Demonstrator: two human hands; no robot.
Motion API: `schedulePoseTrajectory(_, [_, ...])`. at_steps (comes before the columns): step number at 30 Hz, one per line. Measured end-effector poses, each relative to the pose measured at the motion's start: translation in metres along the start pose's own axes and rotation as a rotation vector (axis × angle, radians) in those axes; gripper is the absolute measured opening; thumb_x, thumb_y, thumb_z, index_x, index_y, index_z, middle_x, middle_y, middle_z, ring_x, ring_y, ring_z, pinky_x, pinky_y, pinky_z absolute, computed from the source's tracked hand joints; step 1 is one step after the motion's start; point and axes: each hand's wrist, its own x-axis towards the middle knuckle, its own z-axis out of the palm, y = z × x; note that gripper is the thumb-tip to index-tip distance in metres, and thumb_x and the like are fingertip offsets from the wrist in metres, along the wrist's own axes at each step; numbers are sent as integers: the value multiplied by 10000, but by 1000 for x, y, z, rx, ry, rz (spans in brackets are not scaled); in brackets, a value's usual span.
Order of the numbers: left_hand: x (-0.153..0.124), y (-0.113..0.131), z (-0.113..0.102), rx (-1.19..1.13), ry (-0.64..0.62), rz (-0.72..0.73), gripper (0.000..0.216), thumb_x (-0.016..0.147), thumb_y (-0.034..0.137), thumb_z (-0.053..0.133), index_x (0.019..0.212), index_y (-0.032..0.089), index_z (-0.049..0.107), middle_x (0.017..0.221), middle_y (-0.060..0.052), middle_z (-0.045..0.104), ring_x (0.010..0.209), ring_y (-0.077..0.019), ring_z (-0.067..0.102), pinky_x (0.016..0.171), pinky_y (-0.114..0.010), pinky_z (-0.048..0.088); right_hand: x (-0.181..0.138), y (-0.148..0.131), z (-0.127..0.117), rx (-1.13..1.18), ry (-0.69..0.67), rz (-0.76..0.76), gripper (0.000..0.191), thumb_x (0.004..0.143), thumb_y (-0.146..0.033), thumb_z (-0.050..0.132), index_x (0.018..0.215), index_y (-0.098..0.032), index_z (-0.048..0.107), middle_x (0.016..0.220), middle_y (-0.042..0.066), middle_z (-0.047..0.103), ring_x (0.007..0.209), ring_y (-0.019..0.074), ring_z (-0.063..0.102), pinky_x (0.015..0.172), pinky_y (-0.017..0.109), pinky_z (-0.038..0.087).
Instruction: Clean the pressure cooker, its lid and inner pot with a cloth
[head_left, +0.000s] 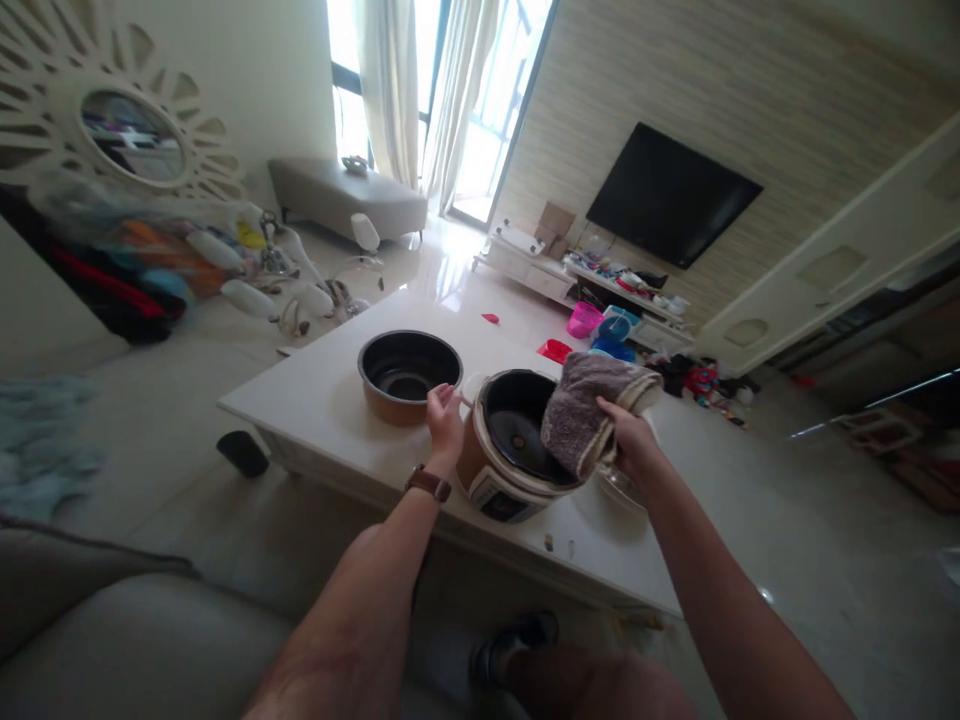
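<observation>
A brown and white rice cooker (499, 470) stands without a lid on top of it on the white table, its dark inside showing. My left hand (445, 420) is closed at the cooker's left side, gripping its pale handle (468, 395). In my right hand (634, 440) is a folded greyish-brown towel (581, 405), held over the right part of the cooker's rim. The inner pot (405, 405), dark inside and copper-brown outside, sits left of the cooker. Partly behind my right hand lies a clear, rounded item (624, 490), perhaps a lid.
The white table (315, 400) has small bits (549, 543) near its front edge. A black bin (242, 454) stands below its left end. An electric scooter (300, 290) is at left, a grey sofa (135, 640) nearer me. Coloured basins (583, 320) lie beyond the table.
</observation>
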Motion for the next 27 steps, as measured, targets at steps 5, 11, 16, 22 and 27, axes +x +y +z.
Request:
schedulePoseTrajectory(5, [5, -10, 6, -57, -200, -88, 317, 953, 331, 660, 1195, 136, 720, 1279, -179, 751, 1221, -274, 709, 1123, -429, 510, 12, 52, 88, -180, -162, 125, 127, 932, -148, 656, 1039, -151, 725, 836, 77, 816, 835, 235, 811, 834, 383, 692])
schedulePoseTrajectory(11, [8, -16, 14, -62, -224, -82, 361, 952, 285, 660, 1268, 131, 742, 1345, -178, 748, 1298, -288, 684, 1158, -431, 494, -1, 89, 127, -215, -297, 12, 336, 876, -131, 646, 1201, -199, 693, 1119, 85, 820, 1056, 248, 791, 1021, 418, 638])
schedulePoseTrajectory(16, [7, -21, 20, -49, -215, -48, 403, 944, 257, 671, 1331, 168, 739, 1351, -144, 756, 1374, -287, 642, 1212, -421, 456, -10, 77, 83, -520, -563, 20, 388, 801, -179, 708, 1187, -207, 730, 1089, 78, 809, 1076, 261, 769, 1047, 434, 613])
schedulePoseTrajectory(22, [7, -23, 25, -57, -184, -77, 416, 962, 249, 655, 1366, 179, 728, 1411, -139, 732, 1401, -280, 628, 1230, -414, 443, 1, 19, 31, -1592, -1082, -37, 189, 847, -183, 664, 961, -163, 813, 966, 100, 808, 925, 269, 742, 891, 381, 602])
schedulePoseTrajectory(27, [10, -21, 25, -119, -214, -130, 392, 947, 196, 637, 1321, 163, 750, 1368, -134, 755, 1304, -262, 693, 1176, -406, 499, 23, -5, 39, -2276, -962, -314, 213, 801, -96, 694, 952, -146, 835, 1032, 179, 808, 979, 334, 750, 898, 429, 558])
